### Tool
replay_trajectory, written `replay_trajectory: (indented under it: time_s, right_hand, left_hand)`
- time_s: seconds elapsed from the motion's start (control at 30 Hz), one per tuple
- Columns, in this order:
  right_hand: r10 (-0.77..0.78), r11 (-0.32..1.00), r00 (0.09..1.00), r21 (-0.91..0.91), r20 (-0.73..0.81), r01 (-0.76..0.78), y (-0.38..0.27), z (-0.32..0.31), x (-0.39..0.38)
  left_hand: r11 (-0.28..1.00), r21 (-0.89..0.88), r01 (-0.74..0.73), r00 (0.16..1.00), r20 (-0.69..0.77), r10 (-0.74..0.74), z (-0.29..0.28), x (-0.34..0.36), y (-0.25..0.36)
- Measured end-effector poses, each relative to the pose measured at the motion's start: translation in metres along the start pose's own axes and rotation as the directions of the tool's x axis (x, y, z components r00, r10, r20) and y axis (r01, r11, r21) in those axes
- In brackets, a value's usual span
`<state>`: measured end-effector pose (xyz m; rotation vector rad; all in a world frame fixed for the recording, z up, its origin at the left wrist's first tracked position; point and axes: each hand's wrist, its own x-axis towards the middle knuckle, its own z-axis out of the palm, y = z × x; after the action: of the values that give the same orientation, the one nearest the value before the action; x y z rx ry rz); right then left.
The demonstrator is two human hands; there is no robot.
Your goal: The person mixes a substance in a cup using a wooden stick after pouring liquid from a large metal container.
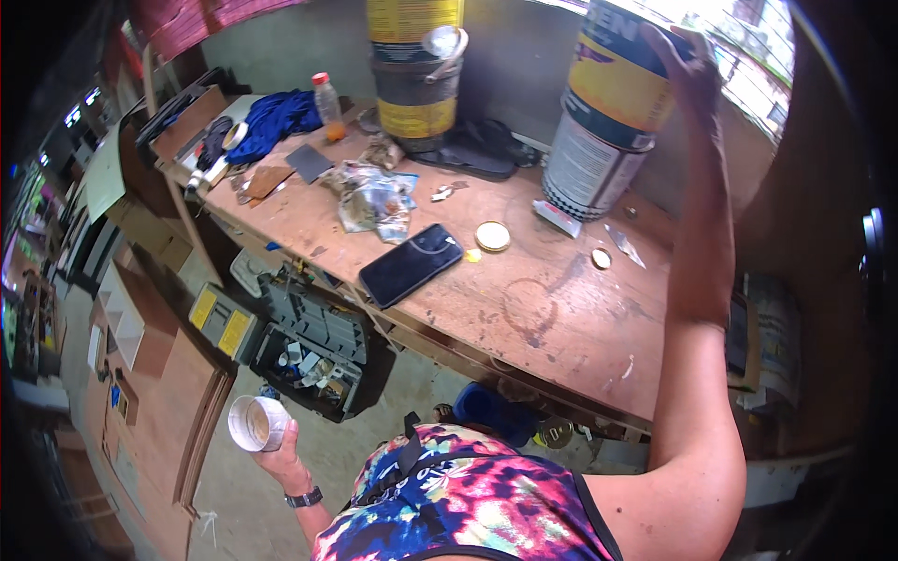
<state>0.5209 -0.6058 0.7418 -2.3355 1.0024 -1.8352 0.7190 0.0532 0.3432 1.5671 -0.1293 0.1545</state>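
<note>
My left hand [286,464], with a watch at the wrist, is closed around a small whitish cup [251,424]. The cup is tilted, its open mouth showing a beige inside; I cannot make out its contents. At the far right my right hand [690,73] is raised, its fingers gripping the upper edge of a yellow and dark green paint can [613,79]. That can rests on a white and grey can [591,173] with a checkered base. Two round gold lids, a larger one [492,237] and a smaller one [601,258], lie on the wooden workbench [589,327].
A black phone [412,266] lies near the bench's front edge, beside a crumpled plastic bag [372,199]. Stacked buckets [414,84], a bottle [327,107] and blue cloth [276,126] stand farther back. An open toolbox [313,351] sits on the floor by stacked wooden boards [150,421].
</note>
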Motion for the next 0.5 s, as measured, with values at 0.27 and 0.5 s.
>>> replay_trajectory:
  time_s: [0.27, 0.5]
  right_hand:
    - [-0.158, 0.987, 0.954, -0.022, -0.256, 0.158, -0.018, 0.005, -0.013]
    - [-0.073, 0.957, 0.985, 0.266, -0.156, 0.113, 0.026, 0.006, 0.009]
  left_hand:
    - [0.999, -0.033, 0.008, 1.000, -0.030, -0.009, -0.009, -0.003, -0.009]
    - [1.000, 0.014, 0.003, 0.998, -0.061, -0.002, -0.013, -0.002, -0.002]
